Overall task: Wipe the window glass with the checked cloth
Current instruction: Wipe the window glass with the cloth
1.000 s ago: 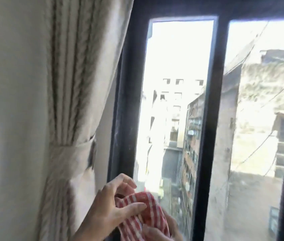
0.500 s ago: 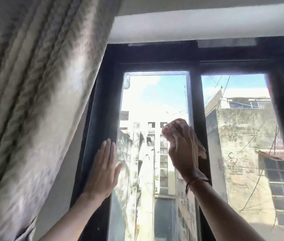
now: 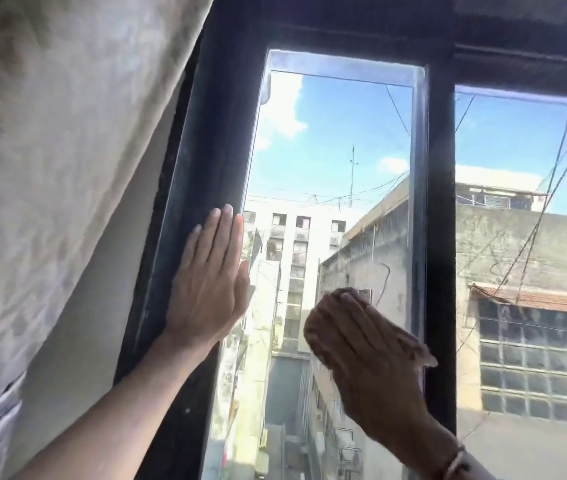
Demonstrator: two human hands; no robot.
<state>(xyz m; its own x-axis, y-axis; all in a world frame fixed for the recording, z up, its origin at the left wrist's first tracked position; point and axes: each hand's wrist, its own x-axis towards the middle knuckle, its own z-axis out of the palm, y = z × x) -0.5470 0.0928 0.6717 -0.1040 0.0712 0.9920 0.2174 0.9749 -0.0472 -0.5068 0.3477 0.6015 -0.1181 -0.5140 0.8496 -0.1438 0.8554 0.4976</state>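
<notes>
The left hand (image 3: 209,282) lies flat and spread on the dark frame (image 3: 202,161) beside the glass (image 3: 330,140). The right hand (image 3: 361,355), blurred, presses the cloth (image 3: 417,351) against the lower pane; only an edge shows. The curtain (image 3: 60,150) hangs left.

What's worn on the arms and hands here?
Both forearms are bare, with no sleeves in view. The left hand has no rings or gloves. The right hand is motion-blurred; a thin band sits at its wrist.
</notes>
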